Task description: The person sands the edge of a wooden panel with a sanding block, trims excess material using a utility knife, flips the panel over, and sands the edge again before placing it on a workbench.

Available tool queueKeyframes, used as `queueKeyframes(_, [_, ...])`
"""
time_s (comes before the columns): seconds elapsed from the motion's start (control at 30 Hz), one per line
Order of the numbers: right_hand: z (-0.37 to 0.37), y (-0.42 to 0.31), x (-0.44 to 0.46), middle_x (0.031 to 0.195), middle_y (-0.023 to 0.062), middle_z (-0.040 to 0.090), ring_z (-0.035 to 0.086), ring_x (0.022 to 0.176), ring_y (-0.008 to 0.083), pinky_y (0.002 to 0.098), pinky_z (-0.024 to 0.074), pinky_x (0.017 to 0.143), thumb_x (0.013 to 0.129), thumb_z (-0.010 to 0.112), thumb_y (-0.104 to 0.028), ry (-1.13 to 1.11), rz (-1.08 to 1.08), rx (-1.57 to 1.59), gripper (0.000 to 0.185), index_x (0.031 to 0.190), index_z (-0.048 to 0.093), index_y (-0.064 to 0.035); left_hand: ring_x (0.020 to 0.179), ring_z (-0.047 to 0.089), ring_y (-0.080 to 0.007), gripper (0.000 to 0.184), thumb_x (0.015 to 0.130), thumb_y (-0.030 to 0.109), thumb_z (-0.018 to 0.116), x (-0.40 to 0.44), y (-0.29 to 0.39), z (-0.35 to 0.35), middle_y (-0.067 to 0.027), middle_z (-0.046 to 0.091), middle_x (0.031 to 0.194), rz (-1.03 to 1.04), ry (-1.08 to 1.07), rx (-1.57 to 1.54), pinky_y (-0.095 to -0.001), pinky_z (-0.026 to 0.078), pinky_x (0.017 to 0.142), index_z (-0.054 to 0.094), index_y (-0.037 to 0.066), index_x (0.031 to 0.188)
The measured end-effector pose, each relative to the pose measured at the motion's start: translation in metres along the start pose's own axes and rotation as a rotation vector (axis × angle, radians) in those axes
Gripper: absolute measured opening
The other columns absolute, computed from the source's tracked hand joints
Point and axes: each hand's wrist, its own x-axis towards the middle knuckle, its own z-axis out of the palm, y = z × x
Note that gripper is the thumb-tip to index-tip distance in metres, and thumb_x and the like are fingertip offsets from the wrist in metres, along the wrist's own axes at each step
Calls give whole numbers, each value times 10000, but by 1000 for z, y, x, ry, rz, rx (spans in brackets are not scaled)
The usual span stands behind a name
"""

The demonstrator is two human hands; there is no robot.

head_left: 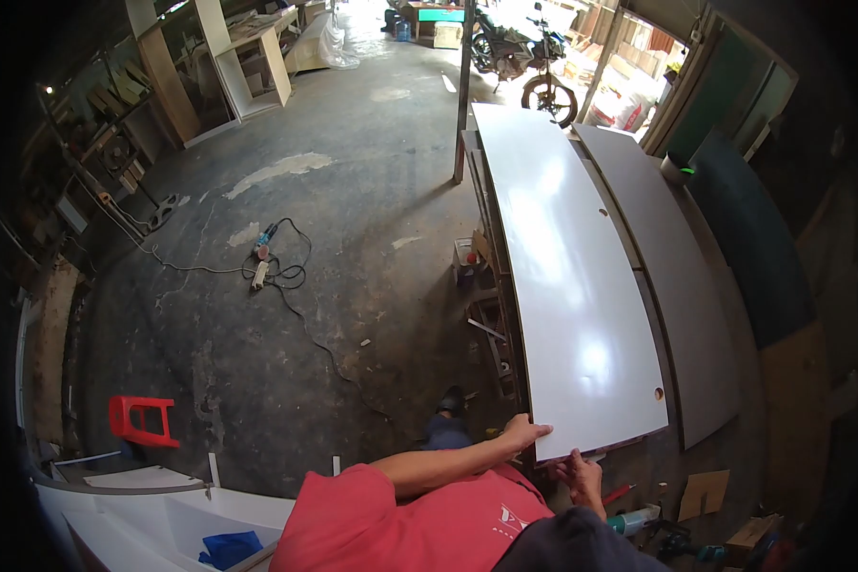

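Note:
A long white glossy panel (582, 315) lies flat on a stand, with a round hole near each end of its right edge. My left hand (524, 434) is closed on the near left corner, its thumb on top and its other fingers out of sight below the edge. At the near end edge, my right hand (582, 477) has its fingers bent together against the panel's rim. Its fingertips partly hide what they pinch there.
A grey panel (658, 276) lies to the right. A power tool (261, 253) with a looping cord and a red stool (145, 420) are on the floor at left. A post (463, 95) and a motorcycle (524, 57) stand beyond. Below right is a green-and-white tool (634, 520).

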Motion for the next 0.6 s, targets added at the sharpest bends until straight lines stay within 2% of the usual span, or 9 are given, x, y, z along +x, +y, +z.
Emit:
queueKeyframes(0.1, [4, 0, -4, 865, 160, 695, 703, 683, 219, 334, 626, 616, 971, 683, -257, 8, -42, 45, 362, 1008, 583, 89, 889, 708, -267, 495, 802, 347, 798, 10, -10, 3, -176, 730, 1017, 16, 20, 17, -369, 548, 775, 691, -41, 1090])
queueKeyframes(0.23, [10, -3, -17, 879, 154, 696, 708, 701, 229, 338, 622, 620, 964, 693, -283, -17, -16, 34, 383, 1030, 592, 80, 889, 713, -268, 493, 798, 334, 801, 15, -18, 3, -184, 731, 1016, 30, 19, -29, -372, 553, 768, 689, -49, 1088])
queueKeyframes(0.3, [14, 0, -22, 890, 139, 696, 715, 723, 240, 339, 617, 624, 962, 694, -302, -213, 118, 86, 389, 1055, 600, 64, 870, 699, -245, 474, 823, 309, 789, 14, -16, 2, -167, 720, 1016, 19, 2, -32, -359, 549, 736, 675, -43, 1120])
queueKeyframes(0.33, [10, 12, -13, 982, 139, 696, 717, 842, 281, 384, 597, 721, 973, 668, -364, -239, 117, 29, 428, 1098, 601, 39, 850, 684, -223, 458, 847, 284, 778, 12, -13, 2, -150, 708, 1015, 6, -14, -36, -347, 545, 704, 661, -37, 1152])
queueKeyframes(0.6, [15, 13, -15, 895, 128, 687, 715, 785, 276, 374, 604, 683, 986, 658, -322, -148, 98, -29, 375, 1056, 599, 43, 863, 687, -224, 454, 856, 272, 774, 3, -7, 1, -157, 708, 1018, -11, -13, -24, -343, 550, 716, 652, -52, 1149])
